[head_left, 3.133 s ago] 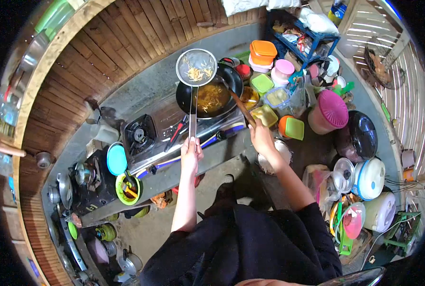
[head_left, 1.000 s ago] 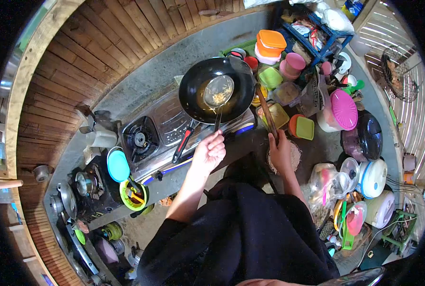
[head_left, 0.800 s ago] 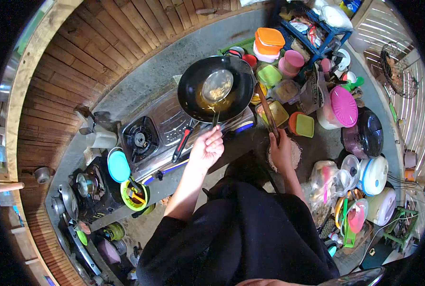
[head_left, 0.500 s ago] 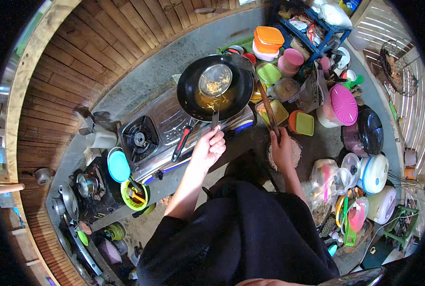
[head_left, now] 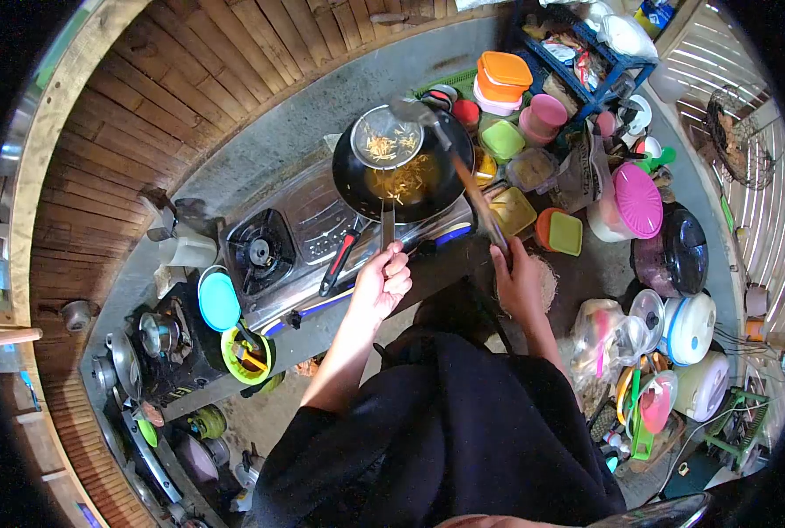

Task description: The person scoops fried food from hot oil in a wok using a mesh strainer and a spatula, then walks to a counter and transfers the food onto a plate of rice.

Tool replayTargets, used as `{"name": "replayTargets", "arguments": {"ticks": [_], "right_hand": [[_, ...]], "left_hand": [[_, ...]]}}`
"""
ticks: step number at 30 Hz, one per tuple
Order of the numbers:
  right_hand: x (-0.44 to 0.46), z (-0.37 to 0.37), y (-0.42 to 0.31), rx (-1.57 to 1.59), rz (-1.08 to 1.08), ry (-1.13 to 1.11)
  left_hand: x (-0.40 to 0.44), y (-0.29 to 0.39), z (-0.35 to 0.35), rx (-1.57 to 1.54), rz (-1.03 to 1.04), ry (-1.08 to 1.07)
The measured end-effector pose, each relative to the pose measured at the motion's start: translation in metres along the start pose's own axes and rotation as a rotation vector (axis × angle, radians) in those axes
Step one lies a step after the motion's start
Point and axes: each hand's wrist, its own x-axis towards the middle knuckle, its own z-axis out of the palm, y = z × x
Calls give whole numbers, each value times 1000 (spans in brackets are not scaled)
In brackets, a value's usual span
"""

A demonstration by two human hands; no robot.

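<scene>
One gas stove (head_left: 322, 232) is bearing a black wok (head_left: 349, 182); the right hand (head_left: 520, 280) is clasping a wooden-handled spatula (head_left: 476, 198), the left hand (head_left: 383, 282) gripping a mesh strainer (head_left: 388, 118) above the wok's far left side. Straining is apparently under way, calling for a level mesh; thin golden slivers (head_left: 382, 148) are lying there and in brownish liquid (head_left: 423, 172) below.
</scene>
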Motion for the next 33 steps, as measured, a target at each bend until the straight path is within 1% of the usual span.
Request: {"name": "replayTargets", "arguments": {"ticks": [1, 3, 4, 6, 7, 9, 11, 12, 14, 15, 19, 21, 23, 24, 28, 31, 33], "right_hand": [[1, 1, 0, 0, -1, -1], [5, 2, -2, -71, -80, -79], [6, 3, -4, -72, -83, -80], [9, 3, -7, -187, -39, -137], [13, 8, -1, -189, -40, -138], [21, 19, 12, -185, -195, 24], [22, 19, 11, -190, -177, 31], [22, 17, 6, -193, -160, 36], [16, 11, 0, -151, -171, 10], [12, 7, -4, -110, -177, -13], [4, -1, -11, -154, -130, -93], [7, 3, -5, -244, -166, -50], [16, 9, 3, -250, -143, -15], [20, 10, 2, -257, -125, 19], [12, 1, -11, -235, -113, 35], [8, 3, -12, -316, -165, 28], [9, 9, -8, -358, -209, -47]], "left_hand": [[-1, 0, 0, -38, -28, -38], [-2, -3, 5, -30, -33, -5], [-3, -4, 7, -22, -36, 27], [-4, -4, 5, -26, -37, 17], [-5, -4, 3, -41, -47, 3], [-6, -7, -1, -60, -58, -10], [-7, -8, -4, -127, -72, -80], [-8, -8, -3, -129, -68, -80], [-8, -7, 0, -96, -62, -2], [-9, -7, 0, -99, -60, -3], [-8, -4, 1, -95, -36, 6], [-9, -4, 1, -101, -42, 22], [-8, -5, -1, -95, -55, -27], [-7, -6, -1, -93, -56, -29], [-5, -5, -4, -105, -50, -23], [-4, -5, -4, -110, -41, -45], [-4, -5, -4, -106, -37, -53]]}}
